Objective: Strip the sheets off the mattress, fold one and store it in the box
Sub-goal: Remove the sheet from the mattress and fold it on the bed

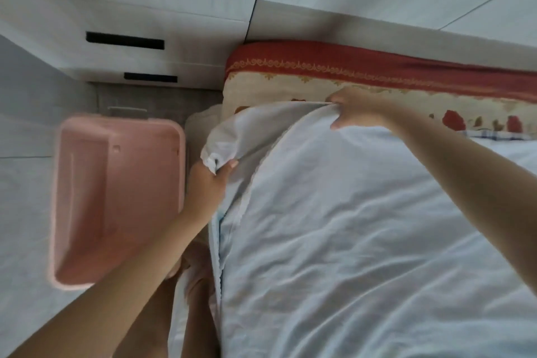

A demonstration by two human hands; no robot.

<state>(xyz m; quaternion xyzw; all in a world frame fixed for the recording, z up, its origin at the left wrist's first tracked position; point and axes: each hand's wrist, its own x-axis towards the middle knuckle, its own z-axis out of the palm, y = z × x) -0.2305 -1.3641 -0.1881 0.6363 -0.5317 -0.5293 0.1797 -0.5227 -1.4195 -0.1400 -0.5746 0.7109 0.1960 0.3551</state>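
We see the white sheet [363, 227] first, a soft, rumpled cloth with a fine scalloped trim along its edge, spread over most of the bed. Behind it stands a white cabinet [145, 9] with smooth flat fronts and dark slot handles. Under the white cloth lies a patterned sheet [290, 84], cream with red flowers and a red band edged in gold scrollwork (its weave is too blurred for us to judge). On the pale floor [26, 139] beside the bed sits the pink box [139, 183], plastic, rectangular with rounded corners, its open side up. It is just left of the left hand [207, 183] and well apart from the right. The left hand grips the bunched corner of the white sheet at the bed's side, fingers curled round it. The right hand [357, 110] curls over the sheet's lifted far edge, above the flowered cloth. A narrow strip of blue checked fabric [494, 135] shows beyond the right forearm.
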